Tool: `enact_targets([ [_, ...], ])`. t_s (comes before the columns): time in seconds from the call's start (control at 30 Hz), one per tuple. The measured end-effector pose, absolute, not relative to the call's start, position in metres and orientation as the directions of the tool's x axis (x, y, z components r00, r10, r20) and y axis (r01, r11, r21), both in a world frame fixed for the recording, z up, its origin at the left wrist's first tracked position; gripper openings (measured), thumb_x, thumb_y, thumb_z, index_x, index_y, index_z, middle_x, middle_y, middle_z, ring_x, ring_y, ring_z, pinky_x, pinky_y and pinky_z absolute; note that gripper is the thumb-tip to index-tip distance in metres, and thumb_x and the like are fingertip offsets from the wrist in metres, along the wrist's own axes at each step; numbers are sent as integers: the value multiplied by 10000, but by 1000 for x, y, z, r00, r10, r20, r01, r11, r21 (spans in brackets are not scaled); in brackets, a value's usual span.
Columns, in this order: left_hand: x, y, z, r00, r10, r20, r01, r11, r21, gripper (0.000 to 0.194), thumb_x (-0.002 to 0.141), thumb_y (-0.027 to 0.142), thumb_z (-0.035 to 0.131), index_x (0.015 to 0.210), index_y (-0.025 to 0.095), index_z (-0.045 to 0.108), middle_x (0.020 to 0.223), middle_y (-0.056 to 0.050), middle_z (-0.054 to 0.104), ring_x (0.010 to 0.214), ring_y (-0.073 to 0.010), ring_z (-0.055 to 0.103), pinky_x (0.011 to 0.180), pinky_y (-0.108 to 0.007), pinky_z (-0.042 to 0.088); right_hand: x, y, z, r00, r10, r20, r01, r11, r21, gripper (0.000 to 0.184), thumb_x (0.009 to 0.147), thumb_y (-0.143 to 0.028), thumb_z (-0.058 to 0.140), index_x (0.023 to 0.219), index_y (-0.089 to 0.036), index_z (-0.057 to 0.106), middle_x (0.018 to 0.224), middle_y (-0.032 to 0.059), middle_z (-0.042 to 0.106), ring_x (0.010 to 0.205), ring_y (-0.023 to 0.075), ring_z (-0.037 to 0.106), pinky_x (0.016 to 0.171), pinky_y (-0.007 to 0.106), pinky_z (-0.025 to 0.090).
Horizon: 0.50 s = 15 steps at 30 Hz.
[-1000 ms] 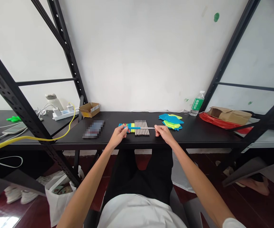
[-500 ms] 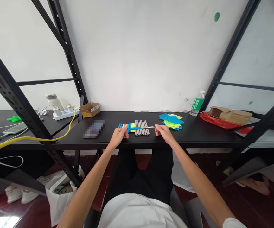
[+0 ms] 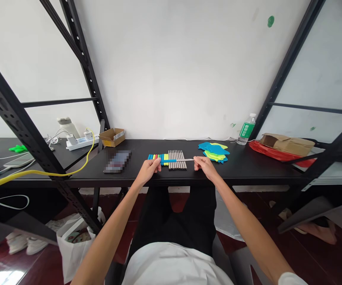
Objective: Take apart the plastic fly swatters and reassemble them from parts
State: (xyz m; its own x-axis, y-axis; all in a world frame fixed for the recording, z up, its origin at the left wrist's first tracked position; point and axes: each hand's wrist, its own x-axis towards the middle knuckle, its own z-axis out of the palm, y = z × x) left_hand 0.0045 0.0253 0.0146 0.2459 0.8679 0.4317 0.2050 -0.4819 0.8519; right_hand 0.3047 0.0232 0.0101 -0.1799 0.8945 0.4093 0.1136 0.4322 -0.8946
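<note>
My left hand (image 3: 149,169) is closed in a pinch around a blue tube (image 3: 169,160). From the tube's right end a thin silver rod (image 3: 185,160) sticks out, and the fingertips of my right hand (image 3: 204,164) pinch its far end. Tube and rod are held level, in one line, just above the table. Beneath them lies a row of grey metal tubes (image 3: 176,154), side by side. Left of that row are several short coloured tubes (image 3: 166,156) in blue, yellow and red, partly covered by my left hand. Blue and yellow flat cutouts (image 3: 216,149) are piled beyond my right hand.
The black table (image 3: 248,168) backs onto a white wall. On the left are a blurred phone-like slab (image 3: 117,161), a small cardboard box (image 3: 112,137) and a yellow cable (image 3: 82,168). A water bottle (image 3: 246,130) and a red bag (image 3: 265,151) stand right, near metal shelf posts.
My left hand and the blue tube have shifted very slightly to the right. My right hand keeps its pinch on the rod, almost unmoved.
</note>
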Motion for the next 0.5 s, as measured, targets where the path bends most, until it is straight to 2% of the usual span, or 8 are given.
enact_targets([
  [0.17,2,24,15,318,821,473,298,-561,773,444,937,524,518,752,162,698,555,14,492,542,-126,451,566,-251,337,307,23,11,-146,908,392,114,409,-905,553,873,-633,567,517,-230,437,471,-6,464,538,167,501,630,318,436],
  [0.3,2,24,15,314,827,467,289,-552,782,436,928,527,535,787,157,717,554,19,474,553,-130,456,577,-256,336,305,24,9,-128,910,393,89,406,-910,530,875,-609,583,535,-219,470,482,-11,490,520,147,494,594,290,426],
  [0.37,2,26,13,266,839,474,252,-535,807,438,928,527,538,774,161,723,531,19,469,550,-134,459,595,-265,350,304,25,9,-140,919,369,91,383,-919,491,879,-612,575,604,-205,566,523,-1,540,522,140,502,566,275,420],
  [0.5,1,30,9,155,862,482,138,-502,854,444,913,527,559,705,169,719,538,-6,538,552,-143,474,625,-287,384,310,27,16,-153,931,331,181,356,-917,487,895,-629,522,910,-179,707,668,42,653,584,164,573,560,276,450],
])
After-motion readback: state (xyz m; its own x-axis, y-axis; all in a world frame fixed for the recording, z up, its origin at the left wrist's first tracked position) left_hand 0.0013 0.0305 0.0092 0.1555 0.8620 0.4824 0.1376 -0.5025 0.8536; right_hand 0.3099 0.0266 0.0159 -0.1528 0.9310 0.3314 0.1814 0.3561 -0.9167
